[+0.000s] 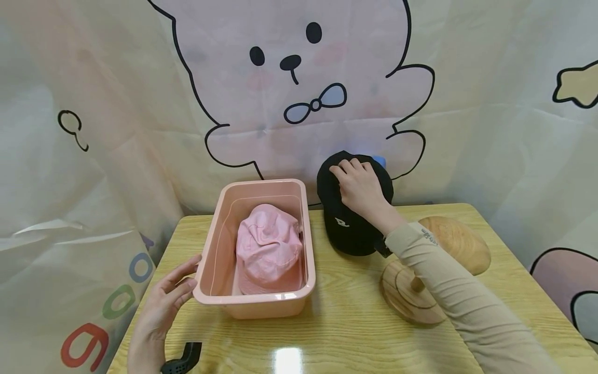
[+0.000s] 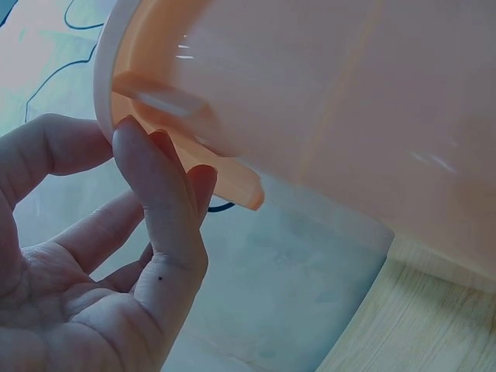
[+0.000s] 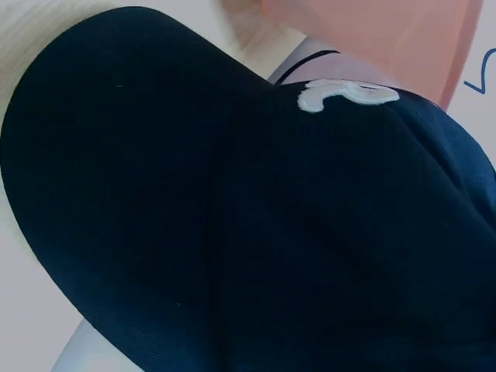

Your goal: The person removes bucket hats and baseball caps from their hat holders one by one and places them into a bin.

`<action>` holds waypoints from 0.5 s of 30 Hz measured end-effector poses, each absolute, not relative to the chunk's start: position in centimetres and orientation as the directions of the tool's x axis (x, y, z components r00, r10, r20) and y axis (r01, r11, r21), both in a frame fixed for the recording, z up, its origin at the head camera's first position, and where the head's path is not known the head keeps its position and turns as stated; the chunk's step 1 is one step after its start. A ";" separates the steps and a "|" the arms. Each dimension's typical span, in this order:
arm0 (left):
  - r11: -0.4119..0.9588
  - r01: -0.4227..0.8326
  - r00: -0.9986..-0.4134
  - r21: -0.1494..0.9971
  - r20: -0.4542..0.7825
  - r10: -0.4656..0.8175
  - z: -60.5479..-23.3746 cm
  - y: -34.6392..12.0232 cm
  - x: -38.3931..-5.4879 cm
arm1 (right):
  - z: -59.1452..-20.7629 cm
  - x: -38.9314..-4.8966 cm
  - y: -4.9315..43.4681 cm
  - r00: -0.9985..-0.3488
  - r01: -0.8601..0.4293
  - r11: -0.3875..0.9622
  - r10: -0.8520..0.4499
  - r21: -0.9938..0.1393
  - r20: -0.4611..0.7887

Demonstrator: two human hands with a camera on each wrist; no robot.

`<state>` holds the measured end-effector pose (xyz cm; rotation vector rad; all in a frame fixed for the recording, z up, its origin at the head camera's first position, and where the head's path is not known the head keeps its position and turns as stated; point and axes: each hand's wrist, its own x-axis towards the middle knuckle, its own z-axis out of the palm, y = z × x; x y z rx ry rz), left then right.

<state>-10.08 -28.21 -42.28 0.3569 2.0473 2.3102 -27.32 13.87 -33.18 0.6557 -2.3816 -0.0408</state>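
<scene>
A pink plastic bin (image 1: pixel 212 249) stands on the table with a crumpled pink cap (image 1: pixel 268 241) lying inside it. My left hand (image 1: pixel 170 293) pinches the bin's left rim between thumb and fingers; the left wrist view shows the fingertips (image 2: pixel 128 136) at that rim. To the right of the bin is a black cap (image 1: pixel 348 236) with a small white logo, its brim toward me. My right hand (image 1: pixel 359 184) grips the top of its crown with bent fingers. In the right wrist view the black cap (image 3: pixel 232 217) fills most of the picture and hides the fingers.
A wooden stand lies tipped over on the right, its round base (image 1: pixel 406 301) and rounded head (image 1: pixel 462 241) partly behind my right sleeve (image 1: pixel 458 296). Something blue (image 1: pixel 380 160) shows behind the black cap. A printed cloth (image 1: pixel 490 156) hangs behind the wooden table (image 1: pixel 350 322).
</scene>
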 end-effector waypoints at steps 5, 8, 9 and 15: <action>-0.143 0.135 -0.969 0.980 0.161 0.186 -42.4 -28.2 -10.1 | -33.7 -27.5 13.9 -0.599 -0.466 0.864 -0.468 0.192 0.649; -0.139 0.135 -0.970 0.981 0.160 0.186 -42.4 -28.2 -10.2 | -33.8 -27.6 13.9 -0.582 -0.477 0.859 -0.467 0.187 0.666; -0.139 0.134 -0.969 0.981 0.159 0.187 -42.4 -28.2 -10.2 | -33.8 -27.5 13.9 -0.577 -0.480 0.857 -0.468 0.185 0.670; -0.144 0.130 -0.971 0.981 0.156 0.183 -42.4 -28.2 -10.2 | -33.6 -27.5 13.8 -0.534 -0.497 0.849 -0.462 0.179 0.708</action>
